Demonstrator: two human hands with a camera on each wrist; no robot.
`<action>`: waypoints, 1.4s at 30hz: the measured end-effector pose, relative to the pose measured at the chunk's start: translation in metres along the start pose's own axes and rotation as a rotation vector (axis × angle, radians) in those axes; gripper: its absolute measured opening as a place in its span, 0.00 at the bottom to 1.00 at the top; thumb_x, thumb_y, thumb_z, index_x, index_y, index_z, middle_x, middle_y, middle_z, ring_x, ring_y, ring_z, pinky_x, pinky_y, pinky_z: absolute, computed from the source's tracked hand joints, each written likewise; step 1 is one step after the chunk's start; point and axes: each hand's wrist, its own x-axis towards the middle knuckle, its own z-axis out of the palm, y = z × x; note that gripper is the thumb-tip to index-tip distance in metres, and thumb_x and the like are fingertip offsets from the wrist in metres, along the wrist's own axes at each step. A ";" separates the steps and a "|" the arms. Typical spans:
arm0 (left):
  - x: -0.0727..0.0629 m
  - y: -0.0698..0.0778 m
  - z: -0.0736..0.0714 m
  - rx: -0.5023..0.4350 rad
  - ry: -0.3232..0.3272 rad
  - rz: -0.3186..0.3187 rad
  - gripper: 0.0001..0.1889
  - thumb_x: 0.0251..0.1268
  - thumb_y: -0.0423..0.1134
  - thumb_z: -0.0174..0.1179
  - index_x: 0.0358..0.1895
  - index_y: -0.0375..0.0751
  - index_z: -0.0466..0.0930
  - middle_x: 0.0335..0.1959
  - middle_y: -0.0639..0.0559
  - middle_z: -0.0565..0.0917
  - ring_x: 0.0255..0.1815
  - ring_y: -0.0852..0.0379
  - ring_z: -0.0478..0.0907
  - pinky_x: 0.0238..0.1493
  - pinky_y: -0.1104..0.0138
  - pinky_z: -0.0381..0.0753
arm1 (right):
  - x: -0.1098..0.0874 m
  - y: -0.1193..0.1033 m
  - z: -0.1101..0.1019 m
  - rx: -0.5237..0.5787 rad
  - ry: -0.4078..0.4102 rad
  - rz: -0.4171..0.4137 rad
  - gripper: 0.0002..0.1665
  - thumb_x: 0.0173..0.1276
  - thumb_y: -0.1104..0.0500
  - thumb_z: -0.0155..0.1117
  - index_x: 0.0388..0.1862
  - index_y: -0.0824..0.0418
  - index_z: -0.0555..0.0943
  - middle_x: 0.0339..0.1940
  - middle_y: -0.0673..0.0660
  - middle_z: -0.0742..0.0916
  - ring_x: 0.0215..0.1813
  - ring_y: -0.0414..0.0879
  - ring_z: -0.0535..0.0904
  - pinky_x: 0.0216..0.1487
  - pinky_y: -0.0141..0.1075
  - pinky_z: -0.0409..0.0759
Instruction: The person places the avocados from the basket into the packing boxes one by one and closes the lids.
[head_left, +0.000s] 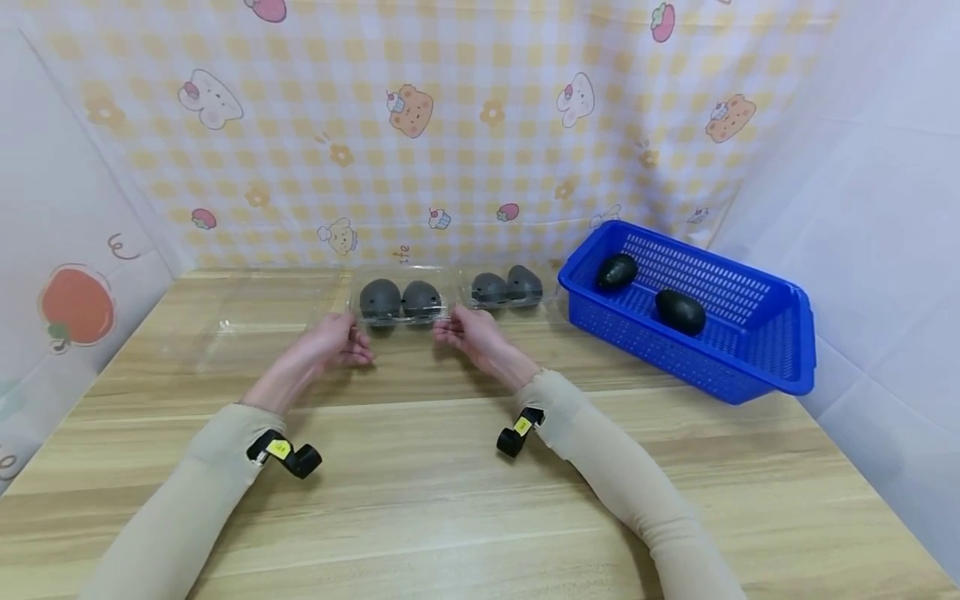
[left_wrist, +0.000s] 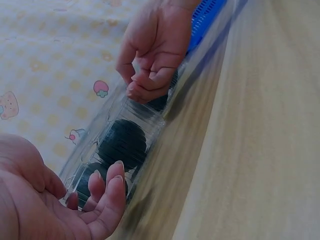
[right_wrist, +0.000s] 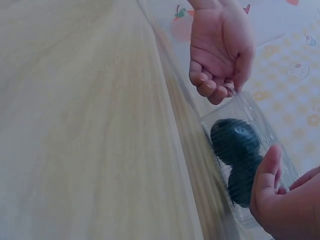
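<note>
A clear plastic box (head_left: pixel 406 272) with two dark avocados (head_left: pixel 380 300) in it stands near the back of the table, between my hands. At its left end my left hand (head_left: pixel 333 340) pinches the edge with thumb and forefinger, the other fingers loosely bent. My right hand (head_left: pixel 480 335) pinches the opposite end near the front corner. The left wrist view shows the avocados (left_wrist: pixel 123 143) through the plastic between both hands. In the right wrist view, the thumb of my right hand (right_wrist: pixel 287 202) lies along the box's near end.
Close to the right stands a second clear box with two avocados (head_left: pixel 524 285). A blue perforated basket (head_left: pixel 675 367) at the right holds two more avocados (head_left: pixel 680 312). Left of my left hand lies another clear plastic container (head_left: pixel 247 321). A patterned curtain (head_left: pixel 480 167) hangs behind the table.
</note>
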 end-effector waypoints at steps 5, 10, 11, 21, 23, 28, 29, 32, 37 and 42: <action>0.007 0.001 -0.002 -0.046 0.041 -0.019 0.15 0.84 0.37 0.26 0.46 0.34 0.63 0.26 0.50 0.78 0.25 0.56 0.83 0.35 0.66 0.86 | 0.004 0.002 0.006 0.006 0.027 0.001 0.15 0.82 0.65 0.41 0.54 0.77 0.71 0.36 0.62 0.83 0.36 0.46 0.83 0.51 0.33 0.84; 0.012 0.003 -0.003 -0.059 0.074 -0.024 0.14 0.84 0.38 0.26 0.45 0.37 0.61 0.26 0.50 0.78 0.24 0.56 0.83 0.34 0.66 0.87 | 0.008 0.004 0.011 0.034 0.052 -0.008 0.21 0.83 0.64 0.42 0.63 0.80 0.68 0.37 0.62 0.84 0.36 0.46 0.83 0.52 0.34 0.83; 0.014 0.003 -0.003 -0.057 0.077 -0.023 0.14 0.84 0.38 0.26 0.44 0.37 0.61 0.26 0.50 0.78 0.24 0.56 0.83 0.34 0.66 0.87 | 0.008 0.004 0.012 0.041 0.055 -0.010 0.21 0.83 0.64 0.42 0.64 0.80 0.67 0.37 0.62 0.84 0.36 0.47 0.83 0.52 0.34 0.83; 0.026 0.006 -0.006 -0.051 0.114 -0.029 0.15 0.84 0.37 0.27 0.55 0.30 0.61 0.27 0.49 0.78 0.24 0.56 0.83 0.38 0.66 0.87 | 0.015 0.007 0.018 0.121 0.092 -0.037 0.21 0.83 0.65 0.42 0.66 0.79 0.64 0.35 0.62 0.84 0.34 0.46 0.83 0.52 0.36 0.84; 0.027 0.007 -0.006 -0.042 0.116 -0.030 0.19 0.84 0.37 0.26 0.63 0.25 0.57 0.28 0.48 0.78 0.25 0.57 0.83 0.39 0.66 0.87 | 0.017 0.008 0.018 0.135 0.102 -0.037 0.21 0.83 0.64 0.43 0.64 0.80 0.66 0.34 0.62 0.84 0.33 0.46 0.84 0.52 0.36 0.84; 0.026 0.009 -0.004 -0.047 0.141 -0.032 0.21 0.85 0.38 0.26 0.66 0.24 0.57 0.27 0.50 0.77 0.24 0.58 0.83 0.38 0.67 0.86 | 0.017 0.007 0.017 0.166 0.120 -0.033 0.13 0.83 0.61 0.47 0.42 0.72 0.72 0.34 0.62 0.84 0.35 0.46 0.84 0.52 0.35 0.84; 0.026 0.010 -0.003 -0.052 0.149 -0.030 0.20 0.85 0.38 0.27 0.63 0.26 0.60 0.26 0.50 0.77 0.24 0.58 0.83 0.37 0.67 0.86 | 0.016 0.007 0.018 0.174 0.123 -0.035 0.14 0.83 0.60 0.48 0.38 0.69 0.71 0.34 0.62 0.84 0.36 0.46 0.84 0.53 0.35 0.83; 0.026 0.011 -0.003 -0.047 0.165 -0.014 0.16 0.85 0.38 0.27 0.54 0.30 0.62 0.25 0.51 0.77 0.23 0.58 0.83 0.34 0.68 0.86 | 0.015 0.006 0.019 0.209 0.130 -0.044 0.16 0.83 0.60 0.48 0.33 0.66 0.70 0.34 0.62 0.84 0.38 0.47 0.84 0.54 0.37 0.83; 0.024 0.011 -0.002 0.059 0.175 0.042 0.19 0.86 0.39 0.28 0.56 0.25 0.63 0.27 0.51 0.76 0.22 0.61 0.82 0.32 0.70 0.86 | 0.011 0.007 0.023 0.261 0.122 -0.042 0.12 0.82 0.60 0.51 0.35 0.64 0.72 0.35 0.63 0.84 0.43 0.52 0.84 0.56 0.39 0.83; 0.021 0.012 0.000 0.148 0.193 0.088 0.17 0.84 0.37 0.30 0.48 0.26 0.66 0.27 0.50 0.76 0.20 0.62 0.81 0.30 0.69 0.85 | 0.003 0.008 0.030 0.209 0.066 -0.009 0.11 0.81 0.61 0.53 0.48 0.70 0.74 0.44 0.66 0.83 0.55 0.59 0.82 0.57 0.40 0.82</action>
